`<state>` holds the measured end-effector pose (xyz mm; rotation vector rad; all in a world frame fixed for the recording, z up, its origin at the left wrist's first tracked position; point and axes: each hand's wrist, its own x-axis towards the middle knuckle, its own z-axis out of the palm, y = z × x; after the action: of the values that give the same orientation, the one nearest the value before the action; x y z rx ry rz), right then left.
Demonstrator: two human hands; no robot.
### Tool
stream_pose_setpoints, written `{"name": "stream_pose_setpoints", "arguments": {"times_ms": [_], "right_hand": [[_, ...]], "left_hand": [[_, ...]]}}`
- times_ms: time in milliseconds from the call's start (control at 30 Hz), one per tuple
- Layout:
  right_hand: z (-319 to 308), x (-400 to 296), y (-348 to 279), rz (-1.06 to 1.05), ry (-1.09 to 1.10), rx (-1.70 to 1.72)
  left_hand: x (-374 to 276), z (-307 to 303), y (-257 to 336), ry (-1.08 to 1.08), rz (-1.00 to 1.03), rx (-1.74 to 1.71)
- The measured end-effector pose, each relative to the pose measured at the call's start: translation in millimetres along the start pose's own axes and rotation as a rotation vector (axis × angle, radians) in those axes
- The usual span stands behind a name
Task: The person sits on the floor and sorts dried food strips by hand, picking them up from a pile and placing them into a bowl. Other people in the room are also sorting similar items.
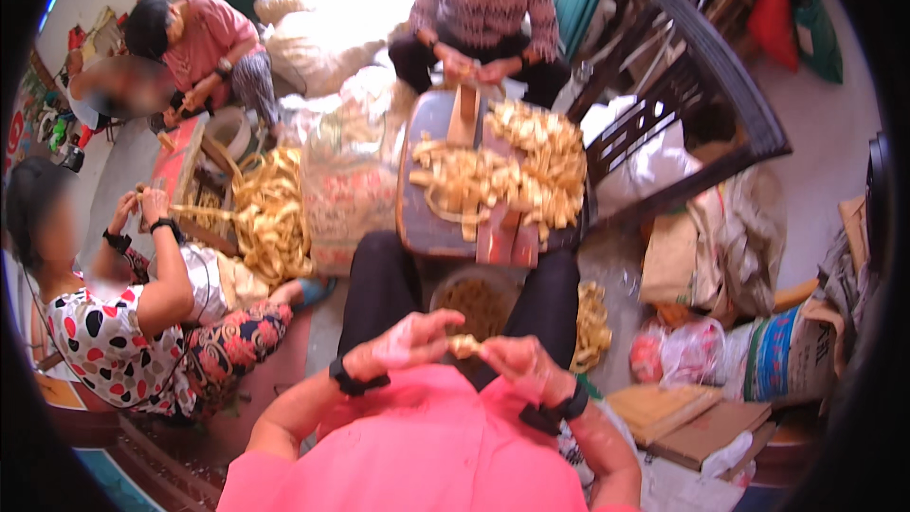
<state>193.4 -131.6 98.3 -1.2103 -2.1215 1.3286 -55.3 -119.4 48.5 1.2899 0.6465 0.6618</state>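
Observation:
Close to my chest, a small folded tan piece (466, 346) lies between my two hands. My right hand (522, 364) pinches its right end between thumb and fingertips. My left hand (405, 346) holds its left end at the fingertips, with one finger raised above it. Beyond my knees is a dark wooden stool (416, 224) with a heap of short tan folded strips (526, 171). At its near edge sits a reddish wooden block (506, 238). Between my legs, partly hidden by my hands, stands a round tub (473, 299) with small brown pieces inside.
Opposite sits a person (483, 21) working at the stool's far side. Two more people (106, 306) (206, 50) work at the left, near a pile of long tan strips (274, 220). A dark chair (725, 78), sacks (789, 352) and flat boards (682, 416) crowd the right.

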Motion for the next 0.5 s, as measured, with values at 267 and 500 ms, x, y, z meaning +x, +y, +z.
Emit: {"name": "stream_pose_setpoints", "arguments": {"times_ms": [267,500], "right_hand": [[4,10,29,-0.089,0.073,0.002],[-4,7,39,0.015,-0.013,0.241]], "left_hand": [[15,3,0,0.079,-0.194,0.241],[7,-6,2,0.040,-0.196,0.083]]}}
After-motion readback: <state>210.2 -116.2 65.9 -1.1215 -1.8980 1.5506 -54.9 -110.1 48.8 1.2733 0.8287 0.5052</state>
